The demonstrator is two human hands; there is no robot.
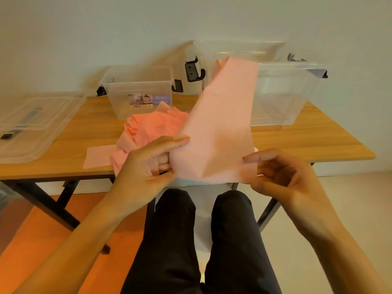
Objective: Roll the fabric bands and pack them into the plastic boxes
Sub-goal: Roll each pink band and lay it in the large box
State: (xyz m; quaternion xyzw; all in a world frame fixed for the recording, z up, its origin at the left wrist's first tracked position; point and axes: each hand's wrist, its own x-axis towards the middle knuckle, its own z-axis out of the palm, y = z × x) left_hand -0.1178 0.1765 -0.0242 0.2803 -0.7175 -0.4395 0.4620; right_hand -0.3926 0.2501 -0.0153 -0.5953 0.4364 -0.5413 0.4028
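Note:
A wide pale pink fabric band stands raised in front of me, its far end reaching up towards the large box. My left hand pinches its lower left edge between thumb and fingers. My right hand pinches the lower right corner. A heap of pink bands lies on the wooden table behind my left hand. A small clear plastic box stands open behind the heap. A large clear plastic box stands open at the right, partly hidden by the raised band.
Two clear lids lie stacked at the table's left end. Another lid with black latches leans on the wall behind the boxes. My legs in dark trousers are under the table's front edge. One flat pink piece lies near that edge.

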